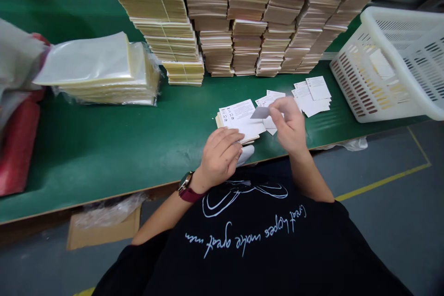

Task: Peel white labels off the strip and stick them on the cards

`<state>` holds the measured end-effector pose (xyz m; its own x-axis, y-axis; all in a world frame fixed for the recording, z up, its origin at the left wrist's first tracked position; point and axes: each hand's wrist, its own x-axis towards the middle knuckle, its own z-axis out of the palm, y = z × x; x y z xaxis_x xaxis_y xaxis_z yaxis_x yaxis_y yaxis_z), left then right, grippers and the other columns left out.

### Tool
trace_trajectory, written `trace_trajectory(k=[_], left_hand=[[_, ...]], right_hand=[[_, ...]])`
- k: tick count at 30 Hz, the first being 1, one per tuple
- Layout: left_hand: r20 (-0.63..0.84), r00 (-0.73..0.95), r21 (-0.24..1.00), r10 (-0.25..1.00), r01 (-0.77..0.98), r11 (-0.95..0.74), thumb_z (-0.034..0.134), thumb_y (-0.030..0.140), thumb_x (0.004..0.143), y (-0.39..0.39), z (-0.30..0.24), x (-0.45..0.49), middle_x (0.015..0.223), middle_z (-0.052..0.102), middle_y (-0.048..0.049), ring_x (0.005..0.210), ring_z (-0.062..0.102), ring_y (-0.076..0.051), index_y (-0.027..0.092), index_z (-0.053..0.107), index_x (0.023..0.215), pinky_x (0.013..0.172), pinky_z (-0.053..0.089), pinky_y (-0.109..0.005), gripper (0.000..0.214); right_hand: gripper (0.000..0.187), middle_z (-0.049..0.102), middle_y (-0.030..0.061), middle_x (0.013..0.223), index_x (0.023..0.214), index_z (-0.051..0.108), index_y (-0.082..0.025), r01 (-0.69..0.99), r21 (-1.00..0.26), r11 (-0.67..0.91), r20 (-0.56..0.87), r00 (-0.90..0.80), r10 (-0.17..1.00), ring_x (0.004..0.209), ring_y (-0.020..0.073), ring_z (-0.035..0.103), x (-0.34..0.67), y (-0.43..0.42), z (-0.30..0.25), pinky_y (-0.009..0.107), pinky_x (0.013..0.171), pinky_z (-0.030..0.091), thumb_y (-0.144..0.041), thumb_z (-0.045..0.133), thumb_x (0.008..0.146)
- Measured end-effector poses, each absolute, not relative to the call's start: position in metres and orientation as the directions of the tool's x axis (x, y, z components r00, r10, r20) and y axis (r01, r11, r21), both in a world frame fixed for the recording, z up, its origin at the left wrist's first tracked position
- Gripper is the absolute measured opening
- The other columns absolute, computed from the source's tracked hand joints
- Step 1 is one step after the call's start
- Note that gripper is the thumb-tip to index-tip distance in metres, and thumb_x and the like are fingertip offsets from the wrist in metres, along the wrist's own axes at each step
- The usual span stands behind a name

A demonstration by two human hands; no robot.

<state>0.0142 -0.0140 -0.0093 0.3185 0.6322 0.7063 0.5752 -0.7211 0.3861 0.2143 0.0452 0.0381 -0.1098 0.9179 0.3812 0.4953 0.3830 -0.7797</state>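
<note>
My right hand (289, 122) pinches a small card (260, 113) by its edge, between thumb and fingers. It is tilted above a stack of white printed cards (239, 113) on the green table. At the stack's near left edge my left hand (222, 153) has its fingers curled over the cards, gripping them; its thumb is partly hidden. A white rounded piece (245, 155) pokes out beside that hand at the table edge. Behind my right hand lie loose printed cards (274, 94), partly covered. Farther right is another spread of cards (314, 95).
Tall stacks of paper pieces (246, 27) line the back of the green table (121, 148). A white slotted basket (378, 78) stands on the right. Plastic-wrapped sheets (100, 67) lie to the left, near a red item (21, 143). Cardboard (104, 231) sits below the table edge.
</note>
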Motion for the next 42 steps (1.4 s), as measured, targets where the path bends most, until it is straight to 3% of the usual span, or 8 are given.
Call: trace_trajectory(k=[6,13,19,23,26,31,36,42], left_hand=[[0.718,0.327,0.356,0.615,0.586,-0.728,0.054,0.010,0.082,-0.013,-0.011,0.014,0.101,0.070,-0.0094,0.101,0.064,-0.023,0.018,0.058,0.089,0.088,0.054,-0.045,0.011],[0.701,0.329,0.370,0.633,0.590,-0.717,0.054,0.012,0.082,-0.014,-0.011,0.014,0.109,0.069,-0.0108,0.102,0.063,-0.023,0.019,0.059,0.091,0.088,0.053,-0.045,0.012],[0.676,0.379,0.334,0.632,0.607,-0.721,0.054,0.010,0.082,-0.013,-0.010,0.014,0.118,0.069,-0.0097,0.103,0.062,-0.023,0.020,0.056,0.089,0.088,0.051,-0.045,0.012],[0.684,0.371,0.328,0.628,0.612,-0.720,0.054,0.010,0.082,-0.012,-0.009,0.015,0.115,0.070,-0.0086,0.102,0.062,-0.023,0.020,0.056,0.090,0.089,0.051,-0.044,0.013],[0.691,0.360,0.330,0.626,0.613,-0.717,0.055,0.009,0.081,-0.012,-0.008,0.016,0.113,0.070,-0.0090,0.100,0.063,-0.023,0.019,0.056,0.089,0.088,0.051,-0.044,0.013],[0.706,0.349,0.341,0.617,0.596,-0.727,0.053,0.010,0.083,-0.012,-0.009,0.017,0.110,0.070,-0.0106,0.101,0.062,-0.024,0.018,0.055,0.090,0.087,0.051,-0.045,0.012],[0.743,0.230,0.432,0.629,0.553,-0.712,0.048,0.012,0.085,-0.015,-0.010,0.013,0.095,0.068,-0.0087,0.098,0.061,-0.022,0.020,0.049,0.080,0.084,0.051,-0.041,0.009],[0.735,0.092,0.499,0.672,0.598,-0.627,0.047,0.019,0.090,-0.018,-0.001,0.010,0.079,0.061,-0.0037,0.085,0.059,-0.017,0.020,0.048,0.074,0.078,0.048,-0.034,0.016]], right_hand=[[0.011,0.053,-0.0030,0.073,0.079,0.051,-0.023,0.482,-0.809,0.336,0.247,-0.239,0.939,0.069,0.0120,0.051,0.200,0.052,0.034,0.027,0.067,0.042,-0.028,0.053,0.089],[0.010,0.054,-0.0040,0.065,0.075,0.054,-0.022,0.555,-0.783,0.282,0.182,-0.229,0.956,0.062,0.0115,0.051,0.194,0.053,0.027,0.027,0.063,0.039,-0.024,0.054,0.084],[0.011,0.059,-0.0027,0.064,0.074,0.055,-0.021,0.694,-0.633,0.343,0.195,-0.286,0.938,0.062,0.0131,0.054,0.188,0.051,0.032,0.030,0.068,0.039,-0.022,0.053,0.085],[0.010,0.061,0.0003,0.063,0.088,0.059,-0.021,0.821,-0.503,0.272,0.204,-0.192,0.960,0.064,0.0180,0.056,0.190,0.051,0.034,0.031,0.069,0.039,-0.030,0.061,0.084],[0.024,0.060,0.0005,0.062,0.100,0.059,-0.021,0.808,-0.561,0.179,0.191,-0.084,0.978,0.063,0.0195,0.056,0.198,0.055,0.032,0.030,0.063,0.038,-0.039,0.062,0.084],[0.022,0.054,-0.0034,0.063,0.073,0.054,-0.021,0.579,-0.788,0.210,0.106,-0.208,0.972,0.060,0.0129,0.050,0.206,0.054,0.025,0.026,0.060,0.039,-0.038,0.069,0.077],[0.018,0.058,-0.0030,0.067,0.073,0.052,-0.021,0.381,-0.913,0.149,0.153,-0.019,0.988,0.061,0.0125,0.053,0.230,0.055,0.021,0.027,0.061,0.043,-0.034,0.064,0.078],[0.014,0.066,0.0024,0.069,0.083,0.065,-0.018,0.734,-0.677,0.062,0.150,0.055,0.987,0.070,0.0202,0.061,0.269,0.065,0.007,0.034,0.068,0.046,-0.030,0.061,0.077]])
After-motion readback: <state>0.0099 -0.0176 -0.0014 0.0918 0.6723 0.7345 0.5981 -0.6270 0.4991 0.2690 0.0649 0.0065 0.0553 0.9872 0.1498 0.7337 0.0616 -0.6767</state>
